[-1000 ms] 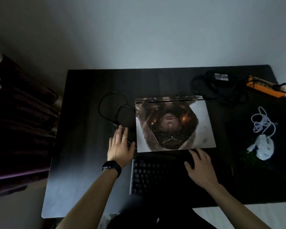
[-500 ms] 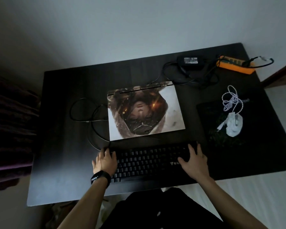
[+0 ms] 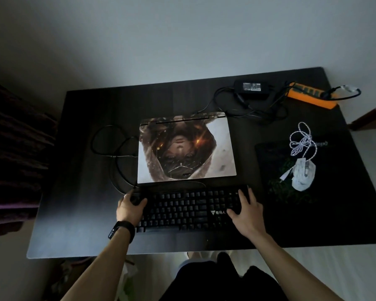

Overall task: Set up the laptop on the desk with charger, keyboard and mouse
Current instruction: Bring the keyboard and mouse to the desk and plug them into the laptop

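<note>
Keyboard [image 3: 187,208] lay on the dark desk [image 3: 78,213] with its long axis running left to right, just in front of the closed laptop [image 3: 186,148] and roughly parallel to its near edge. The left hand [image 3: 129,208] gripped the left end, thumb on the keys and fingers curled over the far corner. The right hand [image 3: 246,210] lay spread over the right end; the gloom hid whether its fingertips hooked the far edge. With one hand at each end, any squaring slide looked evenly shared. The white mouse [image 3: 303,173] sat to the right, nearer the right hand.
</note>
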Tool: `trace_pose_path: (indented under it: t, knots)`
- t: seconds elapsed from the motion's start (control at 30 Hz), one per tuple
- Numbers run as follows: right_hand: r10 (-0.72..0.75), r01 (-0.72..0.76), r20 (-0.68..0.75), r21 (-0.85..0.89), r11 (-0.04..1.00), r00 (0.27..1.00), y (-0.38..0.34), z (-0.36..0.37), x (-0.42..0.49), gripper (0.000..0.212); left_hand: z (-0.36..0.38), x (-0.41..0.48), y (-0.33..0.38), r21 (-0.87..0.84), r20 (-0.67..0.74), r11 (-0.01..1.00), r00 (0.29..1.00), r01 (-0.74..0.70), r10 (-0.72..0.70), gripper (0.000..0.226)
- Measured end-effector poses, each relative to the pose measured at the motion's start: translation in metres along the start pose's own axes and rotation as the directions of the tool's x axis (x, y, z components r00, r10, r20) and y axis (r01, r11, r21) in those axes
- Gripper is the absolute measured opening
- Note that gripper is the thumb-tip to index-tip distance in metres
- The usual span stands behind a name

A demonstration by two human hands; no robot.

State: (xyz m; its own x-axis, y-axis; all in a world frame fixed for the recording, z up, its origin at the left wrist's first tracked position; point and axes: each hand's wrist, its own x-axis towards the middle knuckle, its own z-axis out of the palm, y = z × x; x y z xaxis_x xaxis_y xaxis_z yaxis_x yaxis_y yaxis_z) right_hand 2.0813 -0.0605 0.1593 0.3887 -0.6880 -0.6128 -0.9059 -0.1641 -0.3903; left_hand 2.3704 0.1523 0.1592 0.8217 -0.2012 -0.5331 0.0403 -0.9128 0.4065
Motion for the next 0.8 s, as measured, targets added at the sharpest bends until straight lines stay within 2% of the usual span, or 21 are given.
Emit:
trace_pose_path:
  t: [0.1,0.3,0.4,0.47,0.53,0.63,0.8]
  knots:
    - [-0.006,0.006,-0.018,-0.021,1.0,1.0,0.001,0.001,0.001,0.08,-0.002,0.007,0.005,0.042,0.035,0.999,0.999,-0.034,0.032,0.057]
    - [-0.019,0.02,0.048,-0.017,1.0,0.999,0.007,-0.007,0.001,0.082,0.004,-0.002,0.02,0.245,0.086,0.969,0.996,-0.004,-0.018,0.054]
    - [-0.033,0.029,0.083,0.05,0.998,0.996,0.009,-0.014,0.002,0.082,0.012,-0.016,0.04,0.386,0.058,0.914,0.992,-0.122,0.108,0.052]
    - [-0.053,0.04,0.1,0.121,0.992,0.994,0.013,-0.02,0.001,0.082,0.025,-0.029,0.057,0.418,0.077,0.88,0.974,-0.226,0.214,0.055]
    - [-0.04,0.025,0.083,0.179,0.984,0.996,0.021,-0.03,-0.004,0.079,0.044,-0.044,0.078,0.422,0.173,0.823,0.925,-0.379,0.337,0.056]
    - [0.011,-0.014,0.013,0.261,0.965,1.0,0.038,-0.053,-0.013,0.074,0.075,-0.069,0.114,0.407,0.323,0.7,0.809,-0.587,0.491,0.055]
    - [0.112,-0.054,-0.162,0.327,0.944,0.98,0.084,-0.098,-0.013,0.07,0.125,-0.112,0.179,0.324,0.457,0.573,0.655,-0.753,0.602,0.057]
